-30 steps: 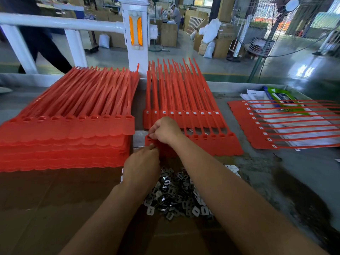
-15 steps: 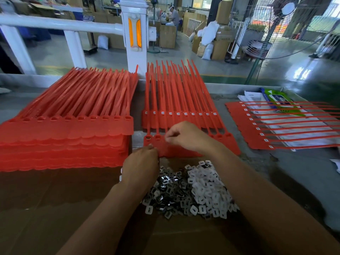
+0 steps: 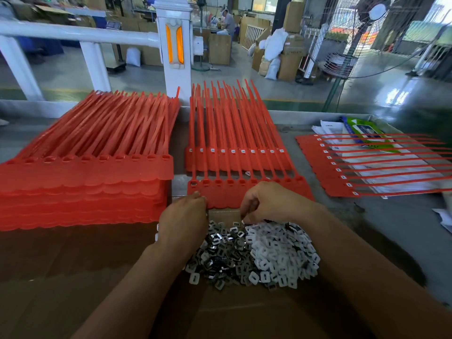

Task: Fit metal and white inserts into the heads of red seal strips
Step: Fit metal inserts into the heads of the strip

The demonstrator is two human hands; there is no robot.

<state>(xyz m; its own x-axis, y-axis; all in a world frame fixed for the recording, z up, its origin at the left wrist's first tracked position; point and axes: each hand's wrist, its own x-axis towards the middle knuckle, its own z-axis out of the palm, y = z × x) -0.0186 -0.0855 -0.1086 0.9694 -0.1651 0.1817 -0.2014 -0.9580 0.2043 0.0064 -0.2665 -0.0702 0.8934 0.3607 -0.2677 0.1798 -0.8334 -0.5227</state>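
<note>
Left hand (image 3: pixel 186 216) holds the bendy strips (image 3: pixel 227 193). Right hand (image 3: pixel 269 204) curls over tiny, light inserts (image 3: pixel 269 250); hold unclear. Pinch their edges.

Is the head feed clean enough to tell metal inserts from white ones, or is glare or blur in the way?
Head view: metal inserts and white inserts read sharp and distinct; glare sits only on the far floor; wide-angle distortion bends the white rail.
</note>
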